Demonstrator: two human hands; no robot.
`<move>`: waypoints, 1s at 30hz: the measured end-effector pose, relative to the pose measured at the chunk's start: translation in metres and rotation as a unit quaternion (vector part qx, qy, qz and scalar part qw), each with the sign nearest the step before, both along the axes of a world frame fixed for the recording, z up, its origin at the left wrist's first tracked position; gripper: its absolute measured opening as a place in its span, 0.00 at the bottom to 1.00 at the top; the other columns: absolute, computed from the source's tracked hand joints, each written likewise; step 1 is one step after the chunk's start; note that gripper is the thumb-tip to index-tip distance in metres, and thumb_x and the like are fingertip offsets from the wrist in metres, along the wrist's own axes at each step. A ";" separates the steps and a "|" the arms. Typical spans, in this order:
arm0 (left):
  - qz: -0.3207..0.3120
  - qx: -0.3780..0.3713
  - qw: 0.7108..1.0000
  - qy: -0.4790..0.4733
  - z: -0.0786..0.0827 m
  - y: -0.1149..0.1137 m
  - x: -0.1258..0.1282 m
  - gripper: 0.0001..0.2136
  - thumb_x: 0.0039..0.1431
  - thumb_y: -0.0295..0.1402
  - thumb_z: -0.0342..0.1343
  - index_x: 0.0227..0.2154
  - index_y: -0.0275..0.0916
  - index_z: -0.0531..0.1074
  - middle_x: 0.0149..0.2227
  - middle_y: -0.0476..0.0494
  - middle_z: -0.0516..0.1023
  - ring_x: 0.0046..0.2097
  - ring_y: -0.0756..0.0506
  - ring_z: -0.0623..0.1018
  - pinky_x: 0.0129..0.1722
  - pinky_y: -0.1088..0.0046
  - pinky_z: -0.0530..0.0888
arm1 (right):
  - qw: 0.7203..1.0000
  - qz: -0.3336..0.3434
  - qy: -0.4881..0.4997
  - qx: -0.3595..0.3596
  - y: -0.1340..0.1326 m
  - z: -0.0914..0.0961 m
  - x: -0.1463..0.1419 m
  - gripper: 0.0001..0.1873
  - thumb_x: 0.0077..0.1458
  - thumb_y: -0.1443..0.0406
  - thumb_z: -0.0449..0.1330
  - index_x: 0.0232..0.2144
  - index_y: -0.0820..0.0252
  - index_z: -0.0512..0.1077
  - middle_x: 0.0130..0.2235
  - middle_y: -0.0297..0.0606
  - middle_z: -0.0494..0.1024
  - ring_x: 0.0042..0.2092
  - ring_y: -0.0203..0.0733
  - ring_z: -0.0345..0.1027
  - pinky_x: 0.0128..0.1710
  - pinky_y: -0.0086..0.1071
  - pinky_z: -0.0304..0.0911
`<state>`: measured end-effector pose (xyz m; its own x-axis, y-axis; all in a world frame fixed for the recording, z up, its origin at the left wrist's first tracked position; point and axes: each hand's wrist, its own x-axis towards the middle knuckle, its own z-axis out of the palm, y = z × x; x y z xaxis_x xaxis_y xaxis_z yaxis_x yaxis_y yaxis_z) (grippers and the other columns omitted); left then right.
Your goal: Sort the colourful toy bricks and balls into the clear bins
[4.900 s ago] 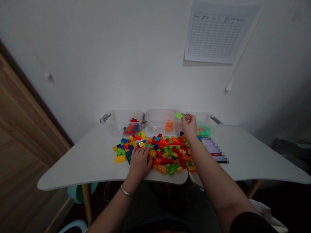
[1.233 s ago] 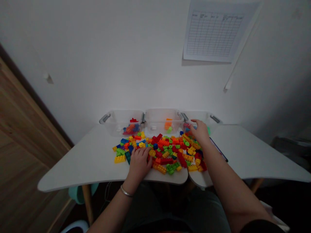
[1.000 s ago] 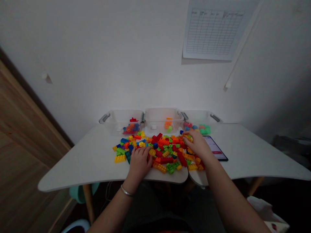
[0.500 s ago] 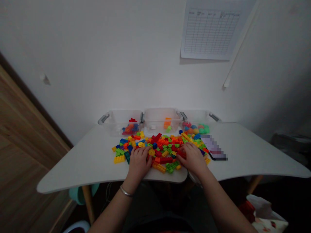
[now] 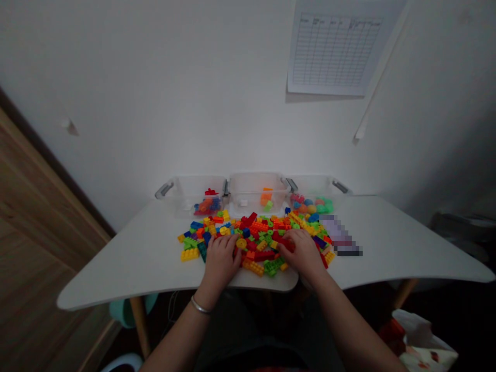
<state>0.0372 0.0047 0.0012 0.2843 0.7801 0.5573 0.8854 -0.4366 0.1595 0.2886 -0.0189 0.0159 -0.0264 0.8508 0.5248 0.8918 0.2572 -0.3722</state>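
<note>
We rest our left hand and right hand, fingers curled, on a heap of plastic building bricks on the white bench, clear bins just beyond; whether either grips a brick we cannot tell.

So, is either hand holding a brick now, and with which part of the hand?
It cannot be told: the left hand and right hand both lie palm-down on the toy bricks, and the palms hide anything held.

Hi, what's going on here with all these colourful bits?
A person is sitting at a white table with both hands on a heap of colourful plastic building bricks. The left hand rests at the heap's near edge, and the right hand lies over bricks toward its right. Behind the heap stand three clear plastic bins, each holding some pieces.
</note>
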 end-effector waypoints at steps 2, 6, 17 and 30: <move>0.000 -0.002 1.000 0.000 0.000 0.000 0.000 0.17 0.59 0.33 0.50 0.50 0.39 0.71 0.47 0.39 0.78 0.49 0.39 0.74 0.58 0.51 0.62 | 0.999 -0.006 0.036 0.018 0.000 0.000 0.000 0.07 0.53 0.61 0.59 0.33 0.57 0.71 0.38 0.41 0.77 0.43 0.49 0.68 0.46 0.43 0.64; -0.001 -0.002 1.000 0.001 0.000 0.000 0.000 0.17 0.59 0.33 0.50 0.50 0.39 0.71 0.47 0.39 0.78 0.49 0.39 0.75 0.58 0.51 0.62 | 0.994 0.016 0.089 0.064 -0.002 -0.005 -0.003 0.07 0.54 0.61 0.58 0.35 0.58 0.70 0.36 0.41 0.76 0.41 0.48 0.68 0.43 0.42 0.65; 0.016 0.022 1.000 0.004 -0.001 0.002 -0.001 0.15 0.61 0.33 0.50 0.50 0.43 0.72 0.50 0.39 0.76 0.52 0.37 0.73 0.59 0.45 0.58 | 0.969 0.128 0.132 0.166 0.003 -0.022 -0.034 0.06 0.55 0.69 0.57 0.35 0.55 0.73 0.43 0.41 0.72 0.45 0.44 0.68 0.44 0.40 0.67; -0.132 -0.011 0.990 -0.037 0.018 -0.011 0.016 0.12 0.63 0.33 0.48 0.44 0.45 0.75 0.46 0.45 0.80 0.53 0.39 0.72 0.61 0.41 0.54 | 0.960 0.125 0.028 0.249 -0.001 -0.017 -0.044 0.05 0.57 0.69 0.59 0.34 0.54 0.75 0.36 0.37 0.76 0.41 0.42 0.67 0.42 0.37 0.63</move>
